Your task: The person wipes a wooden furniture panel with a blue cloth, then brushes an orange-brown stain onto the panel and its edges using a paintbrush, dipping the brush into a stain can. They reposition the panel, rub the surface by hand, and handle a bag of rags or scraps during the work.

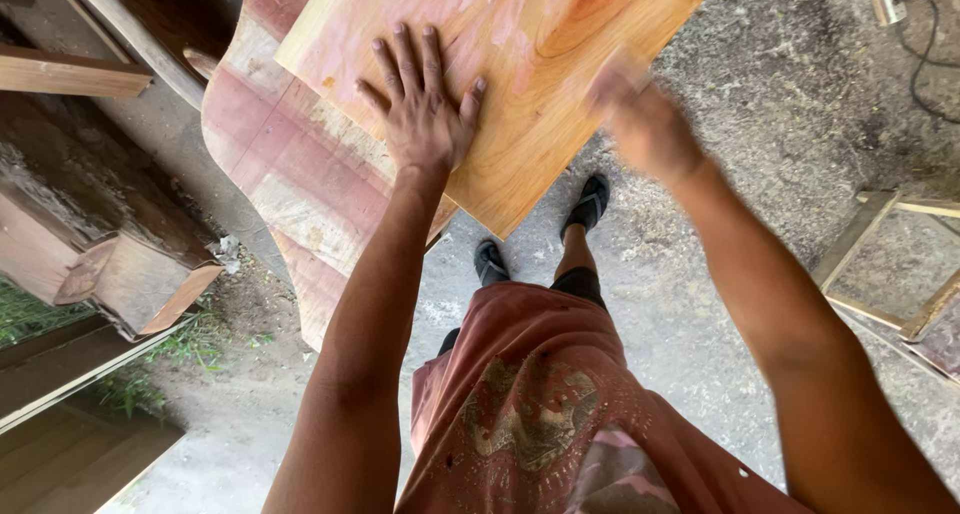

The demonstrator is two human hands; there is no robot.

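Wooden board (560, 64): pale orange-pink, smooth-faced, lying at a slant on top of a larger reddish panel (290, 164) with a curved edge; its near corner overhangs the concrete floor (680, 304). Left hand (425, 109): pressed flat on the board, fingers spread apart, holding nothing, pinning the board down. Right hand (640, 114): at the board's near edge, blurred by motion; whether it is spread or closed on anything cannot be told. Handling note, as a judgement: the flat palm should stay well in from the overhanging corner so the board does not tip or slide, with even strokes along the grain. Surroundings: sawdust on the floor, sandalled feet (590, 204) below the board, timber offcuts (130, 274) to the left, a wooden frame (880, 264) to the right, a cable (925, 44) at far upper right.
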